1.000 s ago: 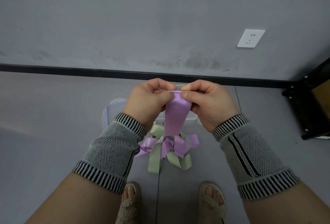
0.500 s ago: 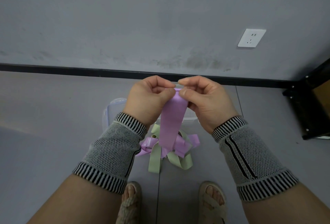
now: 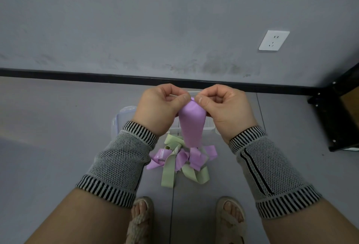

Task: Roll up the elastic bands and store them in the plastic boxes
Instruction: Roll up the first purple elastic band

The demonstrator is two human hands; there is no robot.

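A purple elastic band (image 3: 192,125) is pinched at its top edge between the left hand (image 3: 159,107) and the right hand (image 3: 223,107), thumbs and curled fingers meeting there, and it hangs down above the floor (image 3: 58,127). Below it a heap of purple and green bands (image 3: 180,160) is spread beside a clear plastic box (image 3: 120,119), mostly hidden, possibly open. Bare floor lies to the left; a black frame (image 3: 334,119) bounds the right. A wall socket (image 3: 273,40) carries no readable writing.
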